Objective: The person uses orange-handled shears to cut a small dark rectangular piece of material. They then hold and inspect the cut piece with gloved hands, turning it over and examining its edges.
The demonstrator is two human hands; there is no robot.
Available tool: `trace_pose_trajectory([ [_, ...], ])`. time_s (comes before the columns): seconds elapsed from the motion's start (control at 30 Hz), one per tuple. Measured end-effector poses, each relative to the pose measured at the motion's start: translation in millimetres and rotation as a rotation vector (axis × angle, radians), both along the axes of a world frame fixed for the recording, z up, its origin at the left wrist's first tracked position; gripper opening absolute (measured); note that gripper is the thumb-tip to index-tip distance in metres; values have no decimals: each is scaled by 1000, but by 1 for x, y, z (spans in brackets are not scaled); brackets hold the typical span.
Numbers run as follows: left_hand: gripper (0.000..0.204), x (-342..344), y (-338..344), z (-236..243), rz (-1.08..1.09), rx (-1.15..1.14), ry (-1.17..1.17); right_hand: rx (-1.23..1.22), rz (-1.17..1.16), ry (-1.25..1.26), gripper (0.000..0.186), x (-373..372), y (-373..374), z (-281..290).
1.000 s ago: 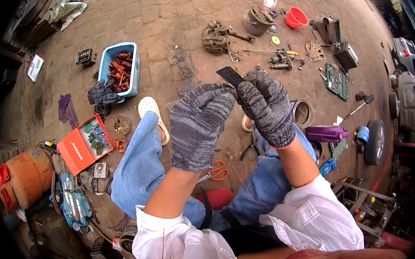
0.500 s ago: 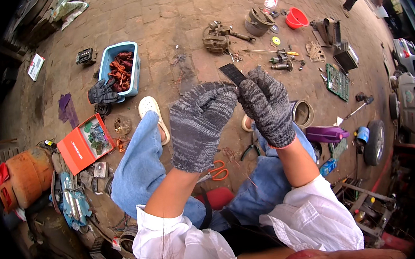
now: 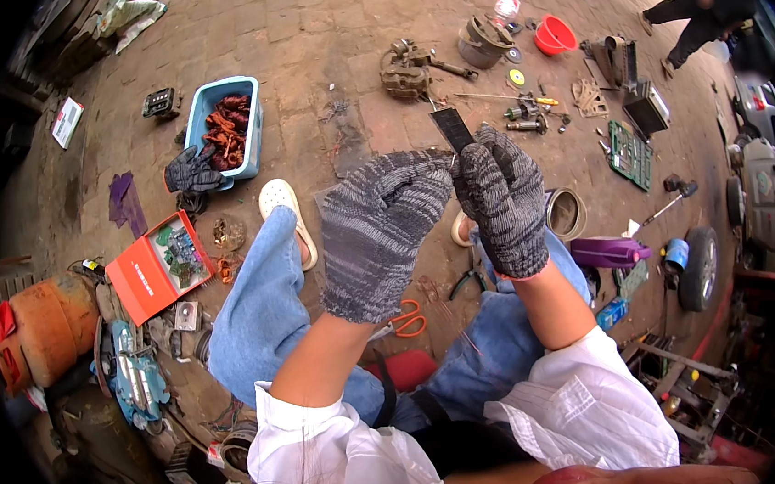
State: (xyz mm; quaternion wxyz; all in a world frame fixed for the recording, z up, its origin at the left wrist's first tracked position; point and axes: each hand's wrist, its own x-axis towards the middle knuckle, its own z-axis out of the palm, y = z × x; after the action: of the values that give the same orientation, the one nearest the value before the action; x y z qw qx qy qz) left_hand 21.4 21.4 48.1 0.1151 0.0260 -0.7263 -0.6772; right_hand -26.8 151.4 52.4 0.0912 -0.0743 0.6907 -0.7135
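Observation:
A flat, dark rectangular strip (image 3: 452, 129) with fine ridges sticks up from the closed fingers of my right hand (image 3: 505, 197), which wears a grey-black knit glove. Close beside it, my left hand (image 3: 382, 229), gloved the same way, is closed in a pinch, its fingertips meeting the right hand near the strip's lower end. What the left fingers pinch is hidden or too small to make out. Both hands are above the ground, in front of my knees. Orange-handled scissors (image 3: 408, 319) and dark pliers (image 3: 467, 280) lie below them.
A blue bin (image 3: 255, 129) of copper-coloured coils, with a glove (image 3: 191, 172) on its rim, stands ahead left. An open red box (image 3: 140, 280) of circuit boards and an orange gas cylinder (image 3: 49, 327) are at left. Motor parts (image 3: 407, 72) and a red bowl (image 3: 555, 35) are ahead.
The strip has tilted a little and shifted right and up with my right hand. My left hand has edged right. At the far right, a person who was bent over stands more upright.

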Motion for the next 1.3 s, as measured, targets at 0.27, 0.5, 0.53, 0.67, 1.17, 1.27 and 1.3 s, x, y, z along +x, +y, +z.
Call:
trace_pose_trajectory([
  [0.27,19,0,4,1,50,150,-40,17,-24,45,13,1,-3,0],
  [0.5,19,2,3,-2,44,200,-98,215,75,159,12,-1,4,3],
  [0.53,19,2,2,-3,37,172,-92,263,109,189,12,-3,5,5],
  [0.67,20,2,-1,-5,19,50,-46,335,80,290,17,-3,2,4],
  [1.17,17,3,1,-1,48,97,-53,272,25,200,18,1,-2,1],
  [1.27,18,3,-2,-4,30,74,-61,420,81,293,17,-1,0,6],
  [1.3,18,3,-2,-3,28,90,-64,458,83,338,17,-2,0,7],
])
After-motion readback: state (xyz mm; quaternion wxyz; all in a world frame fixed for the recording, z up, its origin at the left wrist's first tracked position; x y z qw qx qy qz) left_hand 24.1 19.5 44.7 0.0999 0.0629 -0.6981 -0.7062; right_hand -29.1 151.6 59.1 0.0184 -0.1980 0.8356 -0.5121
